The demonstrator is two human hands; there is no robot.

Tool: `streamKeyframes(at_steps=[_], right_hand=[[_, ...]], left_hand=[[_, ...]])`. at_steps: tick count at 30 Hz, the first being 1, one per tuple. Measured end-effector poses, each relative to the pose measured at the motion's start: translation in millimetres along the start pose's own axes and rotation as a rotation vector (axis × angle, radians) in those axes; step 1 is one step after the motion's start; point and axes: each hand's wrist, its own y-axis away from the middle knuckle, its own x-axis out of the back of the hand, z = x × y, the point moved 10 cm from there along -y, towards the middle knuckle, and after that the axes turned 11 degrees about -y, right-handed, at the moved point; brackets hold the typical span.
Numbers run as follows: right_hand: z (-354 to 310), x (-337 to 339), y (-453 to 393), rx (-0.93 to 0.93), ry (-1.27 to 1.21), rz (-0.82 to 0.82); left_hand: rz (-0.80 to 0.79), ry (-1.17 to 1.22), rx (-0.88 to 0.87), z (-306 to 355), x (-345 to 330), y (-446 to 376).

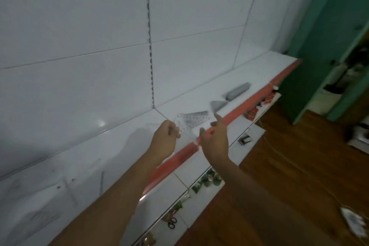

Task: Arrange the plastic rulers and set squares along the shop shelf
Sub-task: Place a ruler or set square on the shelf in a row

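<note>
Set square (190,121): a clear plastic triangle with a printed number scale along its upper edge; you hold it just above the white shop shelf (123,136), over the shelf's red front strip (179,158). Your left hand (164,139) pinches its left corner, fingers curled round the plastic. Your right hand (215,140) is beside its right end, fingers straight and spread, gripping nothing; contact with the plastic cannot be confirmed. Further along the shelf from the red strip's middle, toward its far end, a second clear triangle (217,104) lies flat, and beyond it a grey stack of rulers (237,91) lies on the shelf. Motion blur smears the scale digits and the lower edge of the held piece. Faint outlines on the near shelf surface cannot be identified. Items on the lower shelf (199,191) below the red strip are too blurred to name.
</note>
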Motion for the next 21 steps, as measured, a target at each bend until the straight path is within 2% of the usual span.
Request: streamKeyframes(at_steps=[3, 6, 10, 16, 21], right_hand=[[15.6, 81.6, -13.7, 0.098, 0.248, 0.102], [30.5, 140.8, -24.9, 0.200, 0.456, 0.057], [54.3, 212.7, -46.3, 0.222, 0.627, 0.044], [82.7, 298.9, -91.1, 0.211, 0.623, 0.056], [113.0, 336.6, -131.1, 0.178, 0.548, 0.045]], left_hand=[[-0.133, -0.036, -0.076, 39.3, -75.0, -8.3], [-0.209, -0.095, -0.126, 77.3, -140.6, -6.4], [-0.257, -0.067, -0.172, 127.7, -209.9, -3.3], [-0.292, -0.065, -0.166, 182.2, -297.0, -7.8], [-0.191, -0.057, -0.162, 210.9, -325.9, -16.7]])
